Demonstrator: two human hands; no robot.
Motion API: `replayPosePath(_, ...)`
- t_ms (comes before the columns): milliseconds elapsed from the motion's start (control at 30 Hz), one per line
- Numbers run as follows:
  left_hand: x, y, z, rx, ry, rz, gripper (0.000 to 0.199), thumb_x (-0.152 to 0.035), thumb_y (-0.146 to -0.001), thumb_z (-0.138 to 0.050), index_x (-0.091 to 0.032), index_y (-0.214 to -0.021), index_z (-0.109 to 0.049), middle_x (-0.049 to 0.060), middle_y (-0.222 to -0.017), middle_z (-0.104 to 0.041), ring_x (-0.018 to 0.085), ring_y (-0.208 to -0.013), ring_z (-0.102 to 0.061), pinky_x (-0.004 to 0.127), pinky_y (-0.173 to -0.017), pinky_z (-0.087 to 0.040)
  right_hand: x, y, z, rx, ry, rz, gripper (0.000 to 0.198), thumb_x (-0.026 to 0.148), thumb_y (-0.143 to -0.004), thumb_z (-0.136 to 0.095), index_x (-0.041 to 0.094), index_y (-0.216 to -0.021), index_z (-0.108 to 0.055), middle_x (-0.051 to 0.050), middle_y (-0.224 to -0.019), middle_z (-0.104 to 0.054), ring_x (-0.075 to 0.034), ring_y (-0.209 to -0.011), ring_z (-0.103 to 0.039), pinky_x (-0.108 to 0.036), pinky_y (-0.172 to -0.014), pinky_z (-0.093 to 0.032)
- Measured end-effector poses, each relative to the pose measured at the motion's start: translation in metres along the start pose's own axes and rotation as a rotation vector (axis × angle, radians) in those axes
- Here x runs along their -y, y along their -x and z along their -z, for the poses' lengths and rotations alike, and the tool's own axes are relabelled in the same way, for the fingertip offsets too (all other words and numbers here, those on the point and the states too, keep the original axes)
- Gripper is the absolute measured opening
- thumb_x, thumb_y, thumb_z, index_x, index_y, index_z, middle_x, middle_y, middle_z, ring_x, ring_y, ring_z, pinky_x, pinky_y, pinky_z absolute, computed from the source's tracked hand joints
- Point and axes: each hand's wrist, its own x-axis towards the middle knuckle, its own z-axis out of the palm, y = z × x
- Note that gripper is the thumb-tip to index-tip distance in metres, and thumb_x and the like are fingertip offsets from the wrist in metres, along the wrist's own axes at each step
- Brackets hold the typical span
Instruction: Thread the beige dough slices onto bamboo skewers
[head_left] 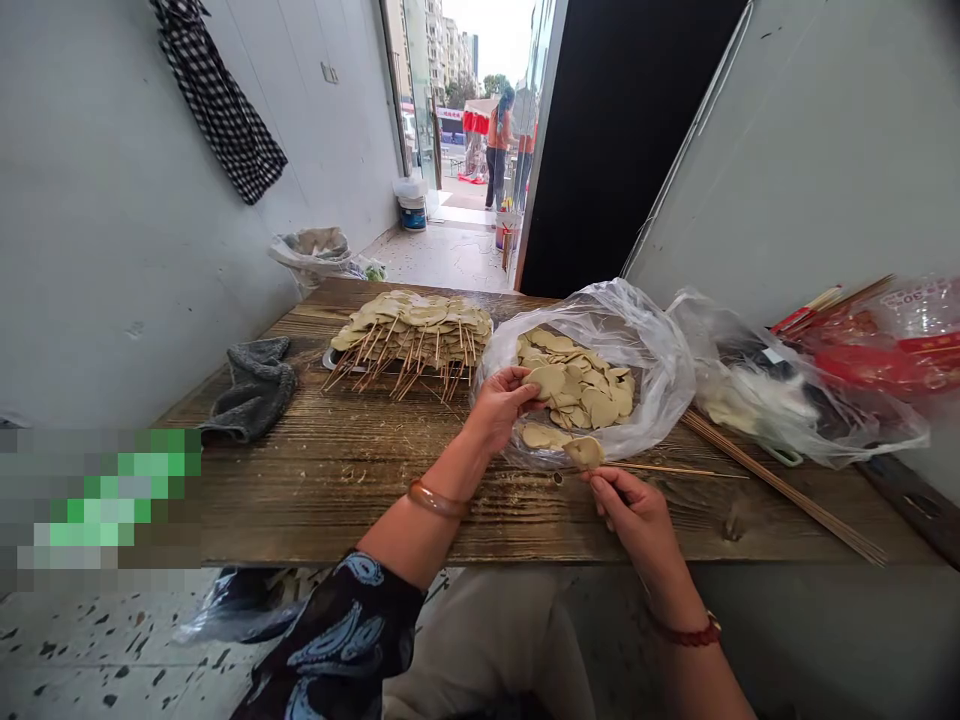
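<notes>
My left hand [501, 408] pinches a thin, round beige slice [546, 382] over a clear plastic bag [660, 350]. More such slices [600, 385] lie heaped inside the open bag. Just in front of the bag's near edge, my right hand [634, 515] is closed with its fingertips at a skewer, most of which my fingers hide. A folded beige slice [585, 452] sits at the tip there, and another slice [544, 437] is to its left. One thin wooden skewer [682, 470] extends to the right behind my right hand.
Left of the bag, a metal tray [330, 358] bears a pile of threaded skewers [416, 330]. A dark grey cloth [251, 390] lies on the wooden table [337, 500]. Bare skewers [787, 485] and plastic bags [772, 390] occupy the right. Outside the doorway stands a person [499, 140].
</notes>
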Motion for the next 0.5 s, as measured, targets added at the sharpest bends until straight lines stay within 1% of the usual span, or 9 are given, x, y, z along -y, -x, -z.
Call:
replayPosePath(200,-0.0024,0.0009,-0.0012,0.004,-0.038,-0.026,0.039,-0.024,-0.051,-0.08,-0.014,-0.08,-0.056,-0.002,-0.069,-0.062,0.009,-0.058,-0.059,0.022,-0.056,-0.051,-0.0002,-0.0006,-0.0002,-0.008,0.019,0.005,0.036,0.046,-0.081,-0.058,0.015,-0.093,-0.07,0.003,-0.053,-0.048,-0.009,-0.043,-0.04,-0.02,-0.038,-0.03)
replayPosePath(500,-0.0025,0.0021,-0.0018,-0.012,-0.171,-0.124,0.031,-0.025,-0.055,-0.077,-0.014,-0.076,-0.057,-0.003,-0.065,-0.057,0.007,-0.056,-0.054,0.021,-0.056,-0.048,-0.0012,-0.001,0.0001,-0.005,0.037,-0.007,0.037,0.047,-0.081,-0.058,0.015,-0.094,-0.07,0.003,-0.053,-0.048,-0.009,-0.044,-0.04,-0.021,-0.039,-0.031)
